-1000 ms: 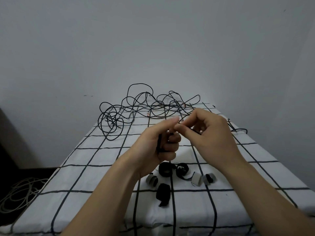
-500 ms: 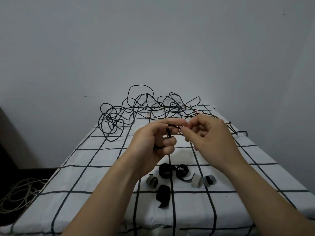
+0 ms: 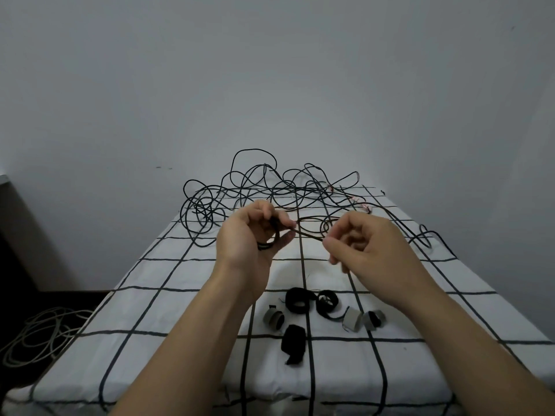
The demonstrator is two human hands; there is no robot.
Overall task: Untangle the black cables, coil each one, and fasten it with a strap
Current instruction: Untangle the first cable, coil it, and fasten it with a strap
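The left hand [image 3: 249,235] is holding a small coil [image 3: 270,244] of black cable. The loops are lying around its curled fingers, and the thumb and forefinger are pinching the strand where it is leaving the coil. The right hand [image 3: 366,244] is pinching the same cable [image 3: 309,235] a little further along between thumb and forefinger, and its other fingers are bending loosely. The short piece between the two hands is looking almost straight. Both hands are hovering in the air just in front of the tangle [image 3: 270,187], and the cable is looping from the right hand back toward it.

The tangle of black cables is lying on the far end of the table [image 3: 180,310], which is wearing a white cloth with black squares. One loop [image 3: 426,235] is trailing out of the tangle to the right.

Six rolled straps [image 3: 297,300], three black and three grey, are lying together well in front of the tangle, below the hands. Far to the left of the tangle, a pale cord [image 3: 45,331] is lying on the floor.
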